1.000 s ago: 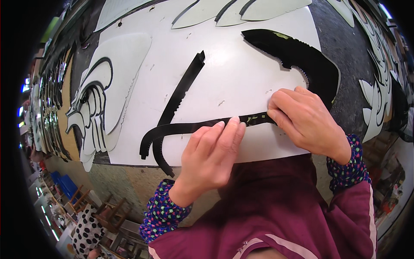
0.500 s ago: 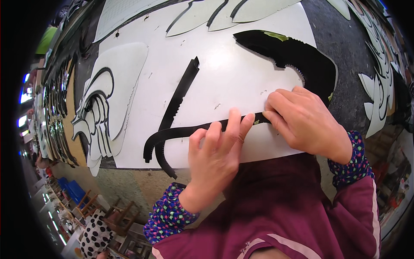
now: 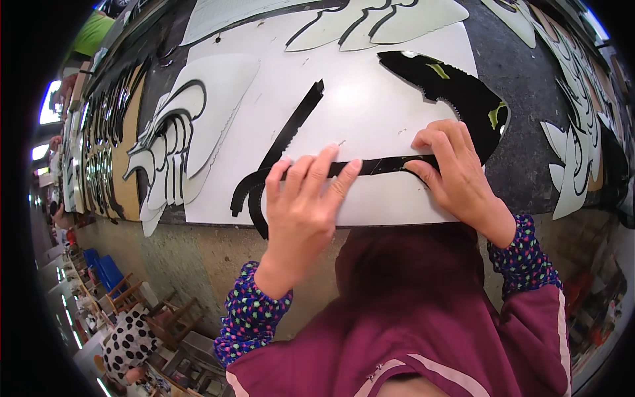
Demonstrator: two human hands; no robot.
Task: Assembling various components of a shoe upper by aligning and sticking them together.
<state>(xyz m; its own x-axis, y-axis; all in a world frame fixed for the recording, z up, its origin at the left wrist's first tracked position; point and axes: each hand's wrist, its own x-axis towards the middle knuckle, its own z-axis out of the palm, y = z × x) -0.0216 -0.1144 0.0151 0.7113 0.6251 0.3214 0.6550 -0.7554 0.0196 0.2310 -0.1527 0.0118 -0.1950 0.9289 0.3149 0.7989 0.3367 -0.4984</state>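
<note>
Touching the black strip (image 3: 383, 165) near the bench's (image 3: 512, 185) front edge with left fingers (image 3: 320, 169) spread and right fingers (image 3: 436, 141) parted, judging it light, bendy, best held by its sides.

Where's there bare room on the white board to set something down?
Widest: between the straight black strip and broad black piece, beyond the long black strip. Smaller: that strip's near side, between left hand and right hand. Stacked pale pieces crowd the left, pointed pale pieces the far edge.
</note>
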